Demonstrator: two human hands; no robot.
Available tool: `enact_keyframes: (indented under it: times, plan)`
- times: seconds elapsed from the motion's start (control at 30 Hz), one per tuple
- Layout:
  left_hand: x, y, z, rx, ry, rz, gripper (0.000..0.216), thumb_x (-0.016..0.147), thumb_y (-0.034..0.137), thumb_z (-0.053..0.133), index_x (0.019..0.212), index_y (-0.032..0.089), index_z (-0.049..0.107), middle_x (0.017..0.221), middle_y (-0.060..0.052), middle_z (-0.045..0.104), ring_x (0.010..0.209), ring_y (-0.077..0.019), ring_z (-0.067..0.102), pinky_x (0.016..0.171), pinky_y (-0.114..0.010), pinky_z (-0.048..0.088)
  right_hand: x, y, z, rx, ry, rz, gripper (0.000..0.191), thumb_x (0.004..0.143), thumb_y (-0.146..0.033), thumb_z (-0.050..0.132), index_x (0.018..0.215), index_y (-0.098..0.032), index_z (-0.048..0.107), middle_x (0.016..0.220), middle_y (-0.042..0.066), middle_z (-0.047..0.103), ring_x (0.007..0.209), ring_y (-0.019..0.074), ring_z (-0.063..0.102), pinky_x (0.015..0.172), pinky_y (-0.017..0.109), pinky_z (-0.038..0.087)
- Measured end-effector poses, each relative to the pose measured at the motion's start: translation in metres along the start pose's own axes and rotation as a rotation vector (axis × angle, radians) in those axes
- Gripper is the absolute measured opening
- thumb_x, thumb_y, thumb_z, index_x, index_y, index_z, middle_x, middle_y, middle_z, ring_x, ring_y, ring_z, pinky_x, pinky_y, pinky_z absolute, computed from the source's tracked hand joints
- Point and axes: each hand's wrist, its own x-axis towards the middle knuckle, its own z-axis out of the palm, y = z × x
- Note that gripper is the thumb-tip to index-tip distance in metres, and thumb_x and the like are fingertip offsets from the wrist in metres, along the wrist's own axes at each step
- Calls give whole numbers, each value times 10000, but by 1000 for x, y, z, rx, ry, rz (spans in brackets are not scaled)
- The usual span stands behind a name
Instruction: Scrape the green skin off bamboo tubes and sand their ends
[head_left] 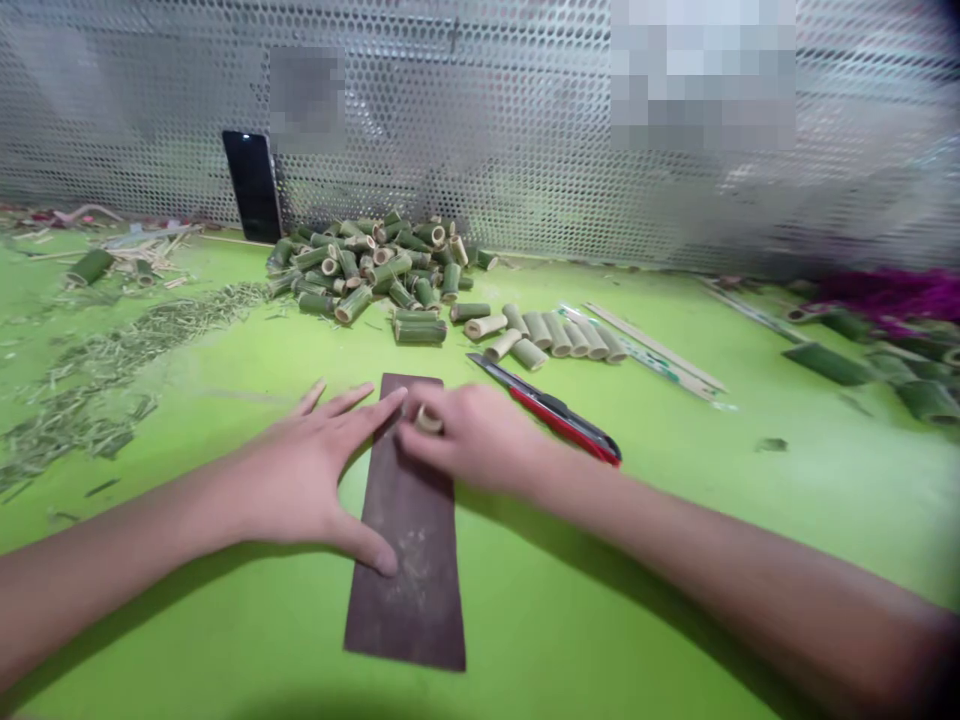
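Note:
A dark brown strip of sandpaper [416, 600] lies lengthwise on the green table, with pale dust on its lower half. My left hand [307, 470] is spread over its left edge, thumb and forefinger touching the strip. Near the strip's far end, my right hand [472, 435] is closed around a short bamboo piece [429, 418], whose round pale end shows between the fingers. Most of that piece is hidden. A red and black utility knife [559, 412] lies just beyond my right hand, blade tip pointing away to the left.
Behind the hands sits a heap of green bamboo pieces [382, 265], with several peeled pale ones [559, 333] to its right. Shavings [142, 345] cover the left side. A phone [252, 187] leans on the perforated metal wall [480, 130]. Purple material [900, 297] and bamboo lie far right.

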Motion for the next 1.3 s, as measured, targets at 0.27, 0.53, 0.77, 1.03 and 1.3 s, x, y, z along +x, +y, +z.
enact_keyframes:
  times: [0.27,0.53,0.77,1.03,1.3]
  plan:
    - [1,-3,1,3,5,0,1450,531,909,750,1634,448,-71,1723,7,-91,1528,-505,-127,1166,-835,142,-2,-1,-2,-61,91,102,116,983,-241,573,900,-181,627,661,1,663,504,132,579,444,241,387]
    - [0,-1,1,16,5,8,1447,542,892,765,1639,433,-59,1723,-11,-97,1523,-509,-129,1181,-819,129,-1,-2,-4,-18,-64,-29,112,960,-272,630,896,-180,638,660,-8,659,494,123,575,442,236,414]
    - [0,-4,3,25,24,11,1438,540,900,756,1642,425,-36,1729,-22,-71,1519,-534,-112,1151,-850,165,-7,-1,4,104,-56,-141,152,964,-290,578,880,-173,628,661,3,667,507,131,598,451,249,449]
    - [0,-10,6,27,40,25,1430,517,953,711,1631,456,-37,1726,9,-59,1526,-527,-95,1140,-851,208,-13,18,-24,-24,191,-188,116,948,-233,576,1041,-164,586,863,54,706,688,166,639,533,256,464]
    - [1,-7,4,28,12,35,1443,526,961,700,1638,426,-48,1727,-9,-69,1524,-510,-129,1182,-825,119,-12,6,-5,-265,27,-260,110,1038,-249,518,958,-184,559,789,0,629,584,122,548,504,246,435]
